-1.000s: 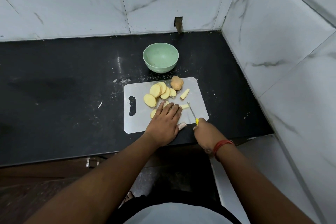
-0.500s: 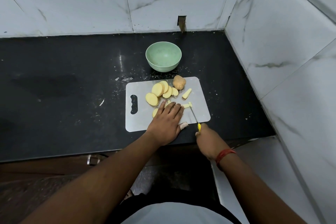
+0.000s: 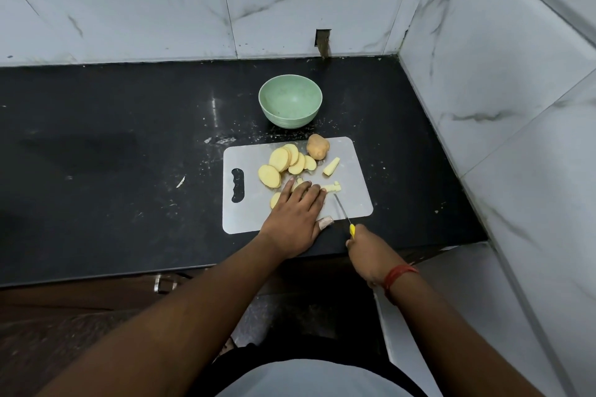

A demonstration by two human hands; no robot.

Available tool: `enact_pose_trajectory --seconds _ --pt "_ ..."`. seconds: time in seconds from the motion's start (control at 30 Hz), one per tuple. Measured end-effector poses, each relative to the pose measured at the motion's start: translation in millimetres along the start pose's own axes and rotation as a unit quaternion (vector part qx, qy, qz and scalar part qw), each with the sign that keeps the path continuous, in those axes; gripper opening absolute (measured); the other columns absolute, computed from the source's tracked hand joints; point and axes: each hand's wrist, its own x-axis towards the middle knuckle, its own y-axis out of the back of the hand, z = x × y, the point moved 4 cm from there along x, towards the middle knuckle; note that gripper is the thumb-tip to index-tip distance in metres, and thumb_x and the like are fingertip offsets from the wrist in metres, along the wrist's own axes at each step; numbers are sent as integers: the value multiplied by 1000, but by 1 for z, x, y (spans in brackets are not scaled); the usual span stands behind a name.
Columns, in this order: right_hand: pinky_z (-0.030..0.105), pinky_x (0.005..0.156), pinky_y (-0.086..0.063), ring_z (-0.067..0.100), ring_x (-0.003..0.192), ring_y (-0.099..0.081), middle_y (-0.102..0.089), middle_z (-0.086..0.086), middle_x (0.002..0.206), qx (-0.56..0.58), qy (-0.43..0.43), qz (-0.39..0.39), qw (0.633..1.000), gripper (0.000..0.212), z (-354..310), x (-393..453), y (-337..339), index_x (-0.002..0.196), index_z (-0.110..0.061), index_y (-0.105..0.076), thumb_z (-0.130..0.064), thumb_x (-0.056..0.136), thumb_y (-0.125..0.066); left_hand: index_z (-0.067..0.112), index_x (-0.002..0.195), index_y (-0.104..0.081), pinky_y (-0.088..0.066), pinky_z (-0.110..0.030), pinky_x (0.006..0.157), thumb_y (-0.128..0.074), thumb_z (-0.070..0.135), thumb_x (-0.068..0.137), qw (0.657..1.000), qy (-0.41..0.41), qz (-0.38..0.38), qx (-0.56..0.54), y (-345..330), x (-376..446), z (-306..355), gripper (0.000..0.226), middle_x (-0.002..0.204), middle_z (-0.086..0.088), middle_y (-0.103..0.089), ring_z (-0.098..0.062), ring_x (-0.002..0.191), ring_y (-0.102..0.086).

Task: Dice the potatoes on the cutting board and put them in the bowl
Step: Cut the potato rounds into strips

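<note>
A pale grey cutting board (image 3: pixel 354 203) lies on the black counter. On it are several yellow potato slices (image 3: pixel 279 159), an unpeeled potato piece (image 3: pixel 317 146), a loose stick (image 3: pixel 332 166) and cut strips (image 3: pixel 332 187). My left hand (image 3: pixel 296 216) lies flat with straight fingers pressing potato strips against the board. My right hand (image 3: pixel 367 251) grips the yellow handle of a small knife (image 3: pixel 342 210), whose blade points toward the strips beside my left fingertips. The green bowl (image 3: pixel 290 101) stands just behind the board, with nothing seen inside.
Marble-tiled walls close the counter at the back and on the right (image 3: pixel 483 90). The black counter (image 3: pixel 113 155) stretches to the left, dusted with small white scraps (image 3: pixel 180 181). The counter's front edge runs under my wrists.
The knife blade has drawn back slightly toward me from the strips. My left hand stays pressed on the potato. The camera view shifted a little.
</note>
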Motion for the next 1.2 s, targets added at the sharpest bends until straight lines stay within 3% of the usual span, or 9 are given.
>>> enact_pose_trajectory --seconds 0.17,0.43,0.6,0.73,1.07,1.2 --pt "29 57 -36 17 72 -54 -55 8 89 23 24 27 999 12 -14 3 7 104 -11 -42 -23 101 -39 4 150 -45 -19 -54 124 -20 53 106 1000 4 4 -5 -2 -2 -1 71 149 -13 -49 -31 142 -38" --pt "29 51 -31 15 67 -49 -50 5 81 -10 2 3 1000 8 -18 13 0 100 -12 -39 -20 101 -38 4 148 -47 -21 -53 124 -24 50 105 1000 0 0 13 1 -1 1 67 147 -13 -50 -32 140 -39" --pt "31 60 -36 18 74 -55 -53 4 82 -17 8 8 1000 13 -6 3 -5 103 -10 -42 -22 102 -38 4 148 -48 -22 -53 123 -24 50 106 1000 4 6 13 2 -1 1 66 146 -12 -50 -31 138 -40" --pt "27 52 -34 14 68 -53 -54 5 85 22 22 24 999 11 -14 1 3 102 -12 -42 -22 101 -38 3 148 -46 -23 -52 123 -23 50 106 1000 7 -1 7 1 -2 1 68 148 -13 -50 -32 139 -40" --pt "26 48 -33 16 68 -49 -48 5 83 4 -12 -15 1000 5 -25 14 -2 104 -12 -40 -13 99 -39 3 145 -50 -23 -51 124 -26 49 105 1000 6 -12 13 3 -1 1 66 146 -14 -51 -31 138 -41" --pt "28 56 -37 18 69 -50 -51 5 83 -6 5 -15 1000 10 -16 6 -8 108 -9 -42 -16 101 -39 4 146 -50 -22 -52 124 -22 49 105 1000 11 -19 9 5 -1 2 67 148 -14 -50 -31 139 -41"
